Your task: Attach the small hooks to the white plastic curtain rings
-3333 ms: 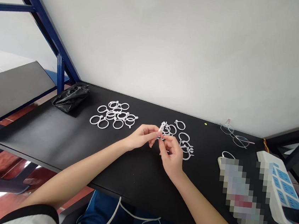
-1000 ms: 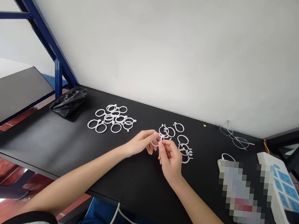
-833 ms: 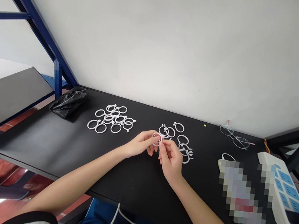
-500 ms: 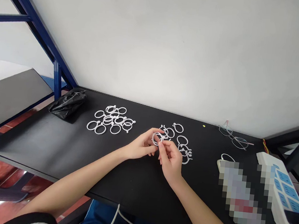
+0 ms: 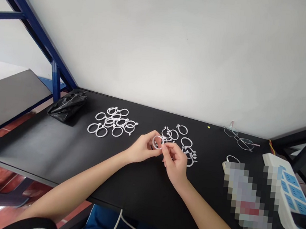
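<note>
A white plastic ring (image 5: 153,142) with a small clasp is between my two hands, over the black table (image 5: 134,185). My left hand (image 5: 142,148) curls around the ring's left side, fingers and thumb closed on it. At the clasp, the fingertips of my right hand (image 5: 175,162) pinch the ring's right side and partly hide it. Just behind and to the right of my hands lies a loose group of similar rings (image 5: 182,130), some with their clasp ends apart. A larger pile of white rings (image 5: 117,131) rests left of my left hand.
A crumpled black plastic bag (image 5: 67,106) lies at the back left. Eyeglasses (image 5: 245,144) sit by the wall. On the right are a blurred-out phone (image 5: 248,197) with a cable and a white power strip (image 5: 292,194). A blue metal frame (image 5: 55,78) stands at left.
The ring has shifted slightly left in my hands and shows more of its loop. My left fingers have curled a little. The piles look unchanged.
</note>
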Demonstrator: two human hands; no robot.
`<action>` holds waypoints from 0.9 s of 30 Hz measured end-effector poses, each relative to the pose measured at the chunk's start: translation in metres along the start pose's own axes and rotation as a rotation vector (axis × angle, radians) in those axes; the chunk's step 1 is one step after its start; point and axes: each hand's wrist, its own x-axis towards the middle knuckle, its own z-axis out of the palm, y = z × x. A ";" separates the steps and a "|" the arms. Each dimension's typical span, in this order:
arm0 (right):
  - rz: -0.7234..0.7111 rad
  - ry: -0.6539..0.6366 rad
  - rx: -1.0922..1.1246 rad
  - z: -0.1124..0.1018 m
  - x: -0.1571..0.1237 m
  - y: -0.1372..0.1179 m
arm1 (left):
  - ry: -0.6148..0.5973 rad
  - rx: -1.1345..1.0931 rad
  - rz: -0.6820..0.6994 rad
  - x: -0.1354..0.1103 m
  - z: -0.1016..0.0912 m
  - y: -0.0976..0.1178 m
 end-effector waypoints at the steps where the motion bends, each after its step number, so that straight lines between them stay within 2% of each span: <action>1: 0.002 -0.005 0.004 0.000 0.000 0.000 | -0.006 -0.016 -0.003 0.000 0.000 0.000; 10: 0.040 -0.067 0.061 0.001 0.001 0.002 | -0.062 -0.123 -0.053 0.001 0.003 -0.014; 17: 0.039 -0.042 0.069 -0.002 0.004 0.002 | -0.121 -0.305 -0.110 0.003 -0.001 0.001; 27: 0.061 0.017 0.088 -0.003 0.005 0.001 | -0.063 -0.398 -0.185 0.004 -0.001 0.006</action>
